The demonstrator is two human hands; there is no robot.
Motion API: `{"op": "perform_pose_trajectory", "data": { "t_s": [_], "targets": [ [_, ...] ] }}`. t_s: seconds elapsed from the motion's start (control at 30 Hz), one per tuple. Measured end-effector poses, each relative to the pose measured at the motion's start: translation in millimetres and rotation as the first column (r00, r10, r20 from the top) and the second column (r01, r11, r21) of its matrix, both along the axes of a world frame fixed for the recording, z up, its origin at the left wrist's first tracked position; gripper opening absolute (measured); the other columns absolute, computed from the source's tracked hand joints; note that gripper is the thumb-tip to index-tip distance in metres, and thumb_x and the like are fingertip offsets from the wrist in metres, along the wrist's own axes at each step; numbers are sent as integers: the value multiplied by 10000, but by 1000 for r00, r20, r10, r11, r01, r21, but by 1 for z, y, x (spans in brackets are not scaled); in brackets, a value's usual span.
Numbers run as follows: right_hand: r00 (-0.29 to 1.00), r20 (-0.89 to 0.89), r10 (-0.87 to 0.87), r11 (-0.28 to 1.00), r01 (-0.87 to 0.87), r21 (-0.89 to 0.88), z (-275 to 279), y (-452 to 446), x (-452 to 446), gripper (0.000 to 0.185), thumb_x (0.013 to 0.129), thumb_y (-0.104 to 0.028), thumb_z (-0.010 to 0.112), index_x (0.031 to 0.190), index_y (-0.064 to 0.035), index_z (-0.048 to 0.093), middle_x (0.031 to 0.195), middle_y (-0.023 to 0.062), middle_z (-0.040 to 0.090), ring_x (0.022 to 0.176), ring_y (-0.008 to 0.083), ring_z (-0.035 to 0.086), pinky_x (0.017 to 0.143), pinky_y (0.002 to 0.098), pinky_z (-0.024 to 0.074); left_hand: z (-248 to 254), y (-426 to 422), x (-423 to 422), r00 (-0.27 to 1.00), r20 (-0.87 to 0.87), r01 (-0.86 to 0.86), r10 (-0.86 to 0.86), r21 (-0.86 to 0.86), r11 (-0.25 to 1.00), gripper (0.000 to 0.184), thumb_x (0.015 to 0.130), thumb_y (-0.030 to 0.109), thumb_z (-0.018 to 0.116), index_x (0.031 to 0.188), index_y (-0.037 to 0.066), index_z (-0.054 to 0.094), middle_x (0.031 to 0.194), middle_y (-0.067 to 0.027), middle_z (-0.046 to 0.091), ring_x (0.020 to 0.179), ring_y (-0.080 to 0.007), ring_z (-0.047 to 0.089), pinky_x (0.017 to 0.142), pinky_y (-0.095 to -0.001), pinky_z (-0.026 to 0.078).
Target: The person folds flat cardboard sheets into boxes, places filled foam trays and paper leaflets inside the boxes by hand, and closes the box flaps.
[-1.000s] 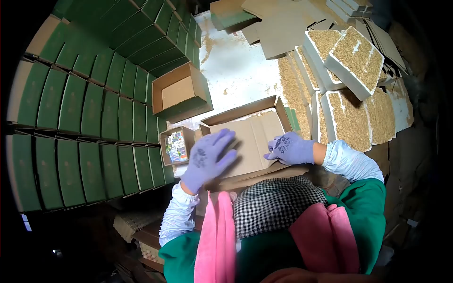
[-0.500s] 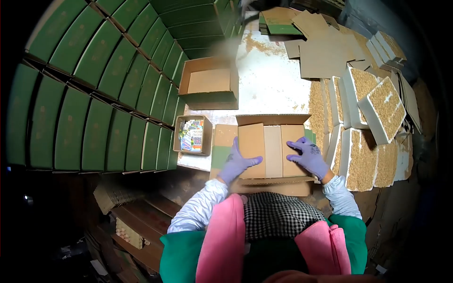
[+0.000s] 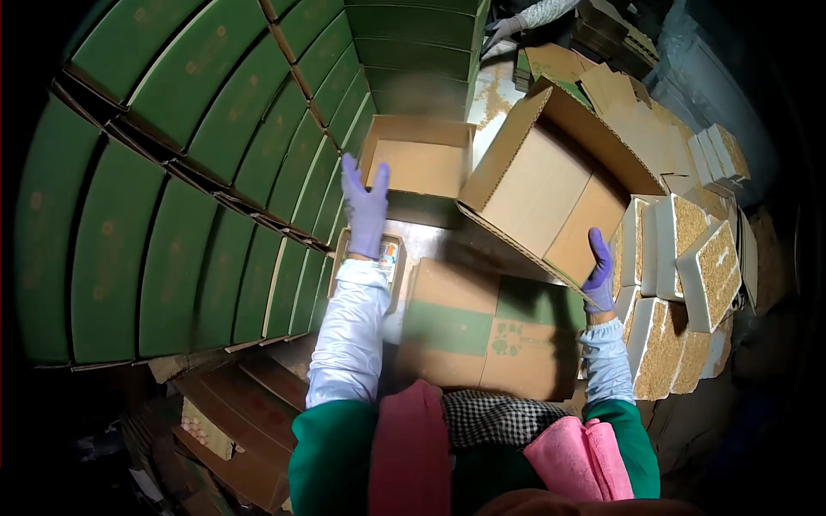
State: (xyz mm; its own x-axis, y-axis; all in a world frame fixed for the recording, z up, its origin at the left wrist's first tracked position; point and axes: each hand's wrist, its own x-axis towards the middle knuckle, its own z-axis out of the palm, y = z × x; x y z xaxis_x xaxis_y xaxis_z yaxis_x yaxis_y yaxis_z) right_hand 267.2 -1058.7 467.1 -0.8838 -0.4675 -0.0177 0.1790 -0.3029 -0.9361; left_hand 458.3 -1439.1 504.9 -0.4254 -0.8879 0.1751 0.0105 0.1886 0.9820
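Note:
My right hand (image 3: pixel 600 273), in a purple glove, grips the near right corner of an open cardboard box (image 3: pixel 538 189). The box is lifted and tilted, its bare brown inside facing me. My left hand (image 3: pixel 366 211), also gloved in purple, reaches forward with fingers spread, holding nothing. It is beside a second open box (image 3: pixel 422 163) with a brown inside. Below that hand is a small box (image 3: pixel 394 297) of printed cards, partly hidden by my forearm. Flattened green and brown cardboard (image 3: pixel 447 327) lies in front of me.
Green boxes (image 3: pixel 120 249) are stacked high on the left. At right stand white-edged blocks (image 3: pixel 710 267) with a grainy tan surface. Cardboard sheets (image 3: pixel 624 112) lie at the back right. Another person's gloved hand (image 3: pixel 503 30) shows at the far top.
My right hand has lifted the box off the flattened cardboard and tilted it up to the right. My left hand has let go and moved forward and left. Another person's hand has come into view.

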Motion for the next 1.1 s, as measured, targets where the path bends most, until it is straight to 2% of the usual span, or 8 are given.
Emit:
{"op": "perform_pose_trajectory", "data": {
  "t_s": [0.13,0.23,0.3,0.5,0.6,0.7,0.9,1.1],
  "targets": [
    [993,61,103,992,-98,-78,-2,-122,-45,562,898,-175,663,1393,-40,432,1209,65,580,1098,197,586,959,333,487,-88,-90,22,936,103,264,-335,423,867,858,980,667,301,1334,-87,509,1286,-229,599,1233,-274,542,1053,-334,384],
    [920,223,324,946,-307,-106,-7,-206,-28,674,858,-189,713,1425,-30,385,1252,95,558,1122,216,568,961,332,481,-90,-86,29,902,216,250,-373,443,861,864,983,671,283,1342,-81,511,1278,-203,609,1221,-257,542,1066,-330,376],
    [924,158,348,930,-362,66,-23,-246,-14,713,844,-232,739,1426,-23,383,1279,119,552,1134,229,566,964,334,476,-128,-90,18,935,-296,333,-194,548,768,866,978,639,368,1463,-77,333,1483,-183,415,1321,-223,404,1149,-314,263],
    [928,-4,373,856,-343,386,-16,-269,-13,813,855,-396,722,1455,26,370,1385,188,495,1205,270,540,1013,342,434,-205,-165,40,994,53,20,-97,775,632,567,990,490,454,1367,70,406,1316,-134,495,1236,-281,479,1028,-415,407],
    [697,-640,324,516,437,737,-39,-239,-35,817,877,-461,679,1447,44,381,1361,196,522,1222,265,533,1042,320,404,-108,-111,47,992,116,-42,-54,696,716,386,1023,276,462,1305,17,515,1205,-76,598,1033,-239,581,917,-379,462],
    [942,-106,318,844,-230,485,35,-115,-2,834,879,-497,655,1449,43,372,1434,216,462,1300,301,475,1085,368,372,-22,-36,99,980,151,148,-128,-132,980,358,1011,181,484,1286,-37,555,1253,-141,594,1125,-224,572,989,-347,431],
    [823,180,538,-251,-47,967,10,154,170,1291,659,-601,814,1518,63,116,1513,371,207,1426,472,232,1162,466,249,-129,142,212,147,896,967,-418,-42,250,777,875,250,575,1529,55,204,1538,-370,136,1419,-571,112,1144,-639,137],
    [822,-279,497,181,216,959,-39,224,224,1140,684,-579,784,1477,55,265,1497,310,284,1384,466,291,1140,476,282,-82,198,223,109,921,897,-375,72,437,841,815,303,711,1497,42,293,1535,-314,222,1408,-568,146,1144,-606,229]
  ]
}}
